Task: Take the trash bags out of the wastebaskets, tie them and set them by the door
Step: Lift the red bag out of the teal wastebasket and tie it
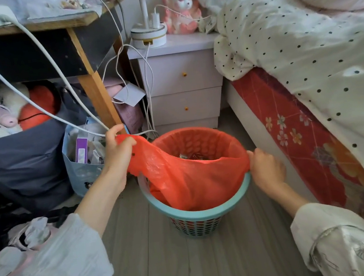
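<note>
left grip: left hand (118,153) is bunched tight on the red trash bag (190,178), holding its edge lifted up and off to the left of the basket

right grip: right hand (266,167) is pinching the bag's edge right at the rim on the right side, still low

bag vs basket: bag is mostly down inside the teal wastebasket (199,214) on the floor, between bed (306,76) and nightstand (183,87); far edge is still folded over the rim

what the lift turns on: mouth runs left to right between the hands, load hangs straight below, so pull goes up

hard to see: contents are just a dark scrap, maybe wrappers; no door in view
</note>
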A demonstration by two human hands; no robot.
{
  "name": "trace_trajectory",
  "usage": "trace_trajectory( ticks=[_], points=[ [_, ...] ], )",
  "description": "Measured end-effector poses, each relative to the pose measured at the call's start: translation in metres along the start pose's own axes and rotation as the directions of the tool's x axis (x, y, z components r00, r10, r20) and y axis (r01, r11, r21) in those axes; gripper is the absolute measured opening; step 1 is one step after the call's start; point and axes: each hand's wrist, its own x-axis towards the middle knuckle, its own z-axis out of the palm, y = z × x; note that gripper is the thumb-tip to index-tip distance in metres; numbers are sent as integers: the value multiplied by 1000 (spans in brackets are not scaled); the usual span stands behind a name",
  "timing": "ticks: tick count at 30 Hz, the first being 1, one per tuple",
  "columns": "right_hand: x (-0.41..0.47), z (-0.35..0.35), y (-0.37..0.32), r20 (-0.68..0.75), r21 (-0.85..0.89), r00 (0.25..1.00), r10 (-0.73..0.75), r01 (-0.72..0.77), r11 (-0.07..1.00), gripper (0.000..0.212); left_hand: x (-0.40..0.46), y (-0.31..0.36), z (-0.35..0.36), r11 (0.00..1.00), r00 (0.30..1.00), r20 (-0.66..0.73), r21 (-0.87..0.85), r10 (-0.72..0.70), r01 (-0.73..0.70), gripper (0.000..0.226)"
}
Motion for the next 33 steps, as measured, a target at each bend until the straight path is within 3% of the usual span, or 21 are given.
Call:
trace_trajectory(
  ticks=[2,3,4,5,6,7,8,10,12,15,17,19,21,24,26,28,30,33],
  points=[
    [2,2,1,60,219,980,190,-199,955,48,0,3,-4,965,990,59,-223,-128,138,18],
    [4,3,2,158,318,936,314,-349,882,55,1,3,-6,954,986,43,-248,-162,168,10],
    [6,5,5,316,400,851,420,-520,754,63,4,2,-7,956,980,22,-216,-196,196,11],
    [7,7,6,512,462,729,454,-679,570,70,5,2,-7,961,973,27,-152,-229,230,27],
    [9,9,8,679,483,612,405,-788,380,72,6,1,-6,960,962,46,-70,-268,270,48],
    [10,11,11,773,483,544,327,-839,252,72,5,0,-2,955,953,66,19,-296,296,66],
    [13,13,12,801,506,539,262,-842,187,66,4,0,1,952,952,67,95,-299,293,72],
    [19,19,12,746,603,616,251,-786,136,49,3,-2,7,958,971,-12,162,-238,237,55],
    [26,25,8,642,685,674,366,-719,121,36,2,2,10,967,977,-87,149,-195,206,31],
    [34,22,6,387,771,749,538,-583,256,30,2,12,12,980,985,-109,130,-134,148,8],
    [37,11,-3,299,818,822,485,-482,312,25,5,16,12,983,989,-137,166,-52,75,16],
    [38,-7,-19,328,863,863,385,-439,249,14,8,23,13,981,984,-171,192,41,-7,22],
    [39,-24,-37,381,886,880,284,-435,161,20,8,33,15,970,973,-186,227,133,-89,26],
    [39,-45,-61,443,896,890,112,-437,-78,19,7,47,18,945,958,-139,251,251,-211,34],
    [36,-59,-73,424,892,903,69,-403,-206,12,7,53,18,931,945,-99,229,313,-284,33],
    [37,-73,-81,340,916,937,80,-310,-255,10,7,58,17,910,923,-81,218,377,-352,24],
    [38,-85,-85,221,962,973,71,-206,-181,12,2,66,15,884,891,-61,173,451,-435,12],
    [37,-94,-87,93,994,996,-17,-92,65,9,-5,76,12,851,852,-10,66,523,-522,10]
  ],
)
